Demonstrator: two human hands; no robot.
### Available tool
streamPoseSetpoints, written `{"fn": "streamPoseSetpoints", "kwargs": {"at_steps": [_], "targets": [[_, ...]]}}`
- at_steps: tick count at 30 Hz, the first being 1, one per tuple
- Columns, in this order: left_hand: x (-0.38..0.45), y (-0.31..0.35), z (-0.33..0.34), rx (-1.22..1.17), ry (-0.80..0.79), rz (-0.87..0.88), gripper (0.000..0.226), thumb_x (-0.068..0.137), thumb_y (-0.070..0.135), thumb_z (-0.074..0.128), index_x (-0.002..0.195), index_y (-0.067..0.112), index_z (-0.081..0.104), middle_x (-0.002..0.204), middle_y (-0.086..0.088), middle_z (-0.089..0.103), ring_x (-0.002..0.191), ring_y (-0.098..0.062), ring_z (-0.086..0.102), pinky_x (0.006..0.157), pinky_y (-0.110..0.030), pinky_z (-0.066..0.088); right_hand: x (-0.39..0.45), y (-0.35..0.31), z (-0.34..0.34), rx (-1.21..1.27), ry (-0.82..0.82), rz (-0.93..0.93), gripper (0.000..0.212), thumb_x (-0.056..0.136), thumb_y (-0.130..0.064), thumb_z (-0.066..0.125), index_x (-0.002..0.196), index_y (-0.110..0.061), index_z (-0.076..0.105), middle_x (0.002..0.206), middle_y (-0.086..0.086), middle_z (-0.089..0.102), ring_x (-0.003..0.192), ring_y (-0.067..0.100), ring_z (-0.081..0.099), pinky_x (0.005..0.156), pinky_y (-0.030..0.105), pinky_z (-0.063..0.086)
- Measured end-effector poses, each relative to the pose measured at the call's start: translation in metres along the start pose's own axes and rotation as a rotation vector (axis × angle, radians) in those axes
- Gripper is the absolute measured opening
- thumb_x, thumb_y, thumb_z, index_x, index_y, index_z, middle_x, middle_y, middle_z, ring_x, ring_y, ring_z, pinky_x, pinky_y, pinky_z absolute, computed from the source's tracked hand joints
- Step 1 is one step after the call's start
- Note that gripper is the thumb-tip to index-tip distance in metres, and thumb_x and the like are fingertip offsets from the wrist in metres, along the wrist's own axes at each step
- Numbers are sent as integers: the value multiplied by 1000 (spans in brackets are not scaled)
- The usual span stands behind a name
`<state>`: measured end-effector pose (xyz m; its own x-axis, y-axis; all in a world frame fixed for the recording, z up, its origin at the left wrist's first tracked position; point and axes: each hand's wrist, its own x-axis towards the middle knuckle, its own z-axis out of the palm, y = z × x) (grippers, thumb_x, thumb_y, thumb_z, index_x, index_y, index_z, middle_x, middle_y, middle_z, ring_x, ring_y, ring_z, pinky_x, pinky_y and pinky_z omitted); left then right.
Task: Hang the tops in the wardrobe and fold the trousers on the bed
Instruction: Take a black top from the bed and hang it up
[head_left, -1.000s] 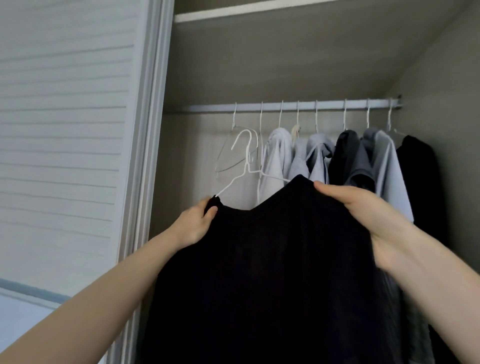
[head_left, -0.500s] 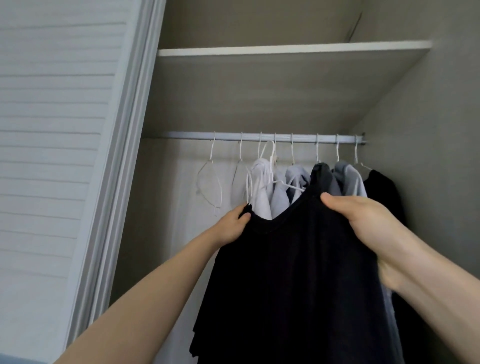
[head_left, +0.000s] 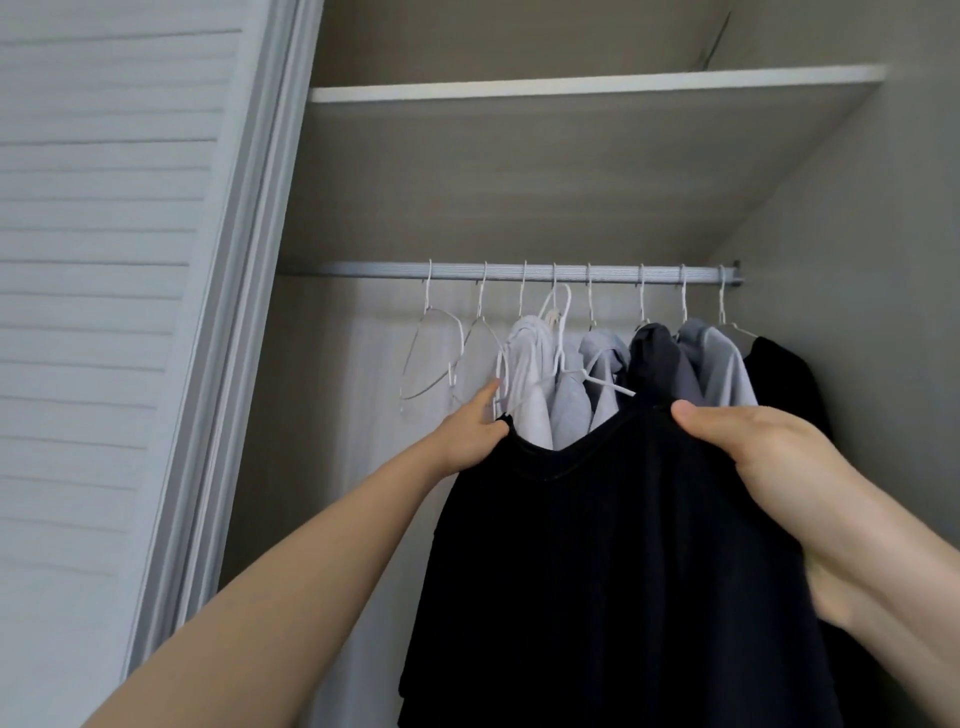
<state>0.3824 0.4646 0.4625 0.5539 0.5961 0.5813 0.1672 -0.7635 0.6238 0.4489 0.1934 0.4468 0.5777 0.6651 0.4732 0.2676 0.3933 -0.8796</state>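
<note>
Both hands hold a black top (head_left: 623, 545) up in front of the open wardrobe, just below the rail (head_left: 519, 272). The left hand (head_left: 470, 436) pinches its left shoulder, fingers curled round the cloth; the right hand (head_left: 769, 452) grips the right shoulder the same way. A white hanger (head_left: 563, 358) sits in the neckline, its hook reaching up toward the rail among the hung tops (head_left: 597, 374) (whether the hook is over the rail, I cannot tell). The risk, as I judge it: released too soon, the hook could miss the rail and the top would drop. It could also snag a neighbouring hook, or the wide neck may slide off one hanger arm.
</note>
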Motion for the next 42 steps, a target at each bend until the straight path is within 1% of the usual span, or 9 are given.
{"fn": "streamPoseSetpoints", "kwargs": {"at_steps": [3,11,15,23,28,31,35,38,42], "targets": [[-2,3,-6,-35,-41,-66,49,94,19,47,139,33,36,90,-5,56,69,-12,49,57,-18,44,-5,-2,-3,-6,28,-20,25,88,-21,63,81,1,73,81,19,73,80,36,68,86,45,51],[11,-21,-25,39,144,-136,56,84,35,70,116,18,27,102,-7,46,89,-23,52,54,-26,33,4,-7,6,8,-12,-77,23,90,-21,61,74,-10,74,81,13,73,74,29,69,81,42,55],[14,-35,-25,-3,150,-174,51,87,27,63,118,24,22,97,-12,49,77,-21,51,54,-26,36,28,-15,33,135,31,-117,37,94,-13,55,57,-13,56,50,-2,53,49,18,51,58,25,43],[-18,-23,-15,-173,274,-28,76,97,47,46,147,43,-11,126,-8,55,113,-30,59,97,-40,47,120,-32,129,109,76,-213,21,96,-20,37,77,-12,43,73,8,45,67,22,48,62,28,40],[-48,-12,-7,-386,246,221,65,84,79,34,143,56,18,148,23,36,133,0,38,117,-36,27,157,-34,164,170,160,-284,26,102,-15,29,99,-1,51,90,13,49,80,24,46,65,25,34],[-65,-19,-15,-106,227,289,88,84,35,66,147,52,8,131,20,56,116,-1,57,97,-27,46,172,-31,180,105,125,-314,23,102,-13,29,95,-4,48,87,9,46,78,21,44,59,22,34],[-77,-47,-31,247,342,243,88,93,4,44,149,48,-8,88,3,64,75,-12,64,71,-35,54,194,-27,193,-127,183,-382,18,100,-10,33,105,1,47,88,9,49,90,27,51,52,27,25],[-75,-69,-44,289,369,225,85,87,-5,39,149,44,8,99,-4,65,86,-21,65,78,-45,54,218,-24,199,-235,219,-355,27,99,-7,37,116,9,50,111,19,58,107,33,56,64,28,33],[-78,-86,-50,289,411,249,65,90,-4,41,139,37,33,104,2,66,93,-16,64,80,-37,53,241,-15,206,-433,201,-325,23,91,-5,44,108,4,55,105,17,59,95,30,58,69,27,35]]}}
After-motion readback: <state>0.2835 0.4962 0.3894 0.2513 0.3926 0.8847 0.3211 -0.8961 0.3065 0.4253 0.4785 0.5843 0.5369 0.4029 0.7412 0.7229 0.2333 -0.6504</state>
